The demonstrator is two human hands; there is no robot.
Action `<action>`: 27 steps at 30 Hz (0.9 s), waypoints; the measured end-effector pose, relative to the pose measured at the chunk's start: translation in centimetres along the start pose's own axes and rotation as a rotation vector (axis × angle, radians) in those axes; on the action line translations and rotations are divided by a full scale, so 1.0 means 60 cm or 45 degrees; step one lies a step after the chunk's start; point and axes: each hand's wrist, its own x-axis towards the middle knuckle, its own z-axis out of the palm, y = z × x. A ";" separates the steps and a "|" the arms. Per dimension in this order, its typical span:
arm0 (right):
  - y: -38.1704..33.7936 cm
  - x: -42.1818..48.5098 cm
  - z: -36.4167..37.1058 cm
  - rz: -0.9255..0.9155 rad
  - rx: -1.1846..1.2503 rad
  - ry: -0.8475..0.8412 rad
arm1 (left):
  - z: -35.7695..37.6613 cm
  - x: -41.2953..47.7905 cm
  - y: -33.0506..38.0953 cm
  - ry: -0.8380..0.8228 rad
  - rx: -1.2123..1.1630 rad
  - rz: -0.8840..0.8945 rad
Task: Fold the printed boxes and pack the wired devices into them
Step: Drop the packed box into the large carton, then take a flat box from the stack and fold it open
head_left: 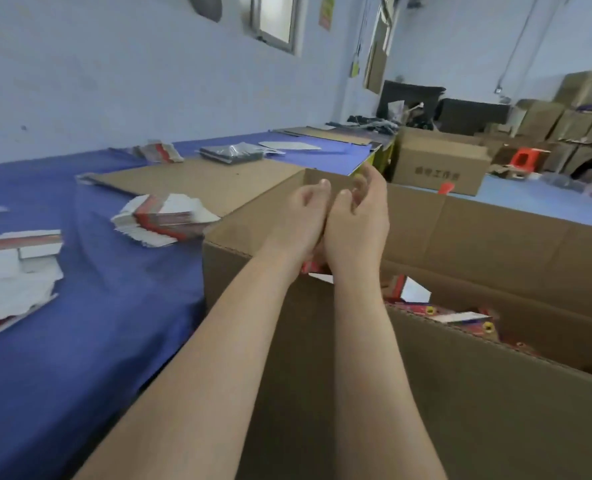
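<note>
My left hand (301, 220) and my right hand (360, 226) are held side by side, palms facing each other, above a big open carton (495, 216). Their fingers are loosely curled and point up. A strip of a red printed box (309, 268) shows just under the heels of both hands; whether they hold it I cannot tell. Several folded red printed boxes (426, 308) lie inside the carton. Stacks of flat printed boxes (163, 220) lie on the blue table (97, 341), with a further pile (14, 271) at the left edge. A pile of dark bagged items (232, 154) lies at the back.
A flat cardboard sheet (197, 181) lies on the table behind the carton. A third heap of flat boxes (157, 152) is near the wall. Another brown carton (439, 164) stands on the floor to the right, beyond it a red stool (526, 157) and stacked cartons.
</note>
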 end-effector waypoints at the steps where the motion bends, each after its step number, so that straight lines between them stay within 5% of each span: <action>1: -0.007 -0.015 0.033 -0.013 0.121 -0.087 | -0.035 -0.001 0.000 0.148 0.025 0.023; 6: -0.022 -0.116 0.244 0.052 0.420 -0.615 | -0.283 -0.030 -0.042 0.943 0.070 0.052; 12: 0.031 -0.234 0.450 0.213 0.021 -1.174 | -0.518 -0.101 -0.134 1.245 0.380 -0.364; 27: 0.096 -0.197 0.653 0.465 -0.068 -0.915 | -0.626 -0.050 -0.171 1.084 0.681 -0.495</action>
